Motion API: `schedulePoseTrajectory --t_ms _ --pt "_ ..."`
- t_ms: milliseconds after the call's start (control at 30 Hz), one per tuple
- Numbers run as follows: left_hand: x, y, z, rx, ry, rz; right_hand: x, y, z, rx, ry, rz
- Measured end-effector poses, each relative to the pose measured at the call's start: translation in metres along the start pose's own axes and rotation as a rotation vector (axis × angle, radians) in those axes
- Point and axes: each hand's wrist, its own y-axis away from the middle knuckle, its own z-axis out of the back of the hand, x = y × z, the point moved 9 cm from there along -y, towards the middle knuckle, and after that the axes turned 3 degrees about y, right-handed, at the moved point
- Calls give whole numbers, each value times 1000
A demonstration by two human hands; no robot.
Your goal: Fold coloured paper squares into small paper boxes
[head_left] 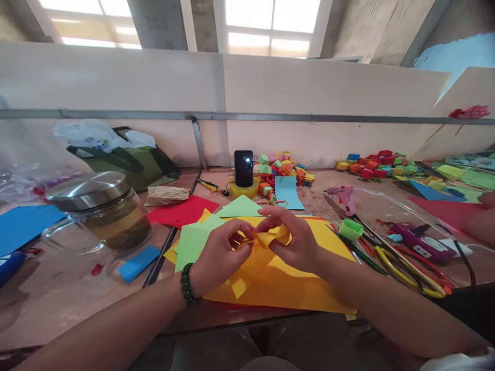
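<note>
Both hands meet over a stack of yellow-orange paper sheets [301, 288] near the table's front edge. Between the fingertips is a small folded piece of yellow paper [270, 238]. My left hand [224, 252], with a dark green bead bracelet [186, 283] at the wrist, pinches the paper's left side. My right hand [296, 239] is curled around its right side, thumb below and fingers above. Part of the folded paper is hidden by the fingers. A smaller yellow paper scrap [238, 286] lies on the stack below my left hand. Light green sheets [188, 247] lie left of the stack.
Left stands a lidded glass mug of tea [116, 221]. A phone [244, 168] rests upright on a tape roll [243, 189], beside piled paper cubes [284, 167]. Right lie a pink glue gun [345, 198], a green paper box [350, 229] and a purple power strip [423, 242]. Another person's hand [479, 221] shows far right.
</note>
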Motion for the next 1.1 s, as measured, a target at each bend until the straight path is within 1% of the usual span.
schedulePoseTrajectory --t_ms 167,367,467,533,600,700,767,833,933,1100 --pt "8 -1 0 10 25 66 -16 -5 8 -23 -41 -135" --pt "12 -2 -3 43 2 98 -42 -5 17 -103 -327 -322" --pt "14 -2 -3 61 -4 114 -48 -5 19 -124 -427 -352" --pt "16 -2 -3 68 -10 123 -47 -5 15 -82 -462 -354" --pt "18 -2 -3 69 -17 134 -44 -5 10 -15 -435 -360" --pt "17 -1 -3 58 -41 115 -38 -3 3 59 -209 -385" --pt "15 -1 -4 53 -58 85 -34 -1 2 55 -33 -401" --pt "12 -1 -5 55 -73 67 -30 0 4 16 66 -395" --pt "11 0 -6 67 -78 64 -26 0 7 -52 75 -360" --pt "10 0 -7 86 -80 92 -27 0 16 -153 -19 -332"
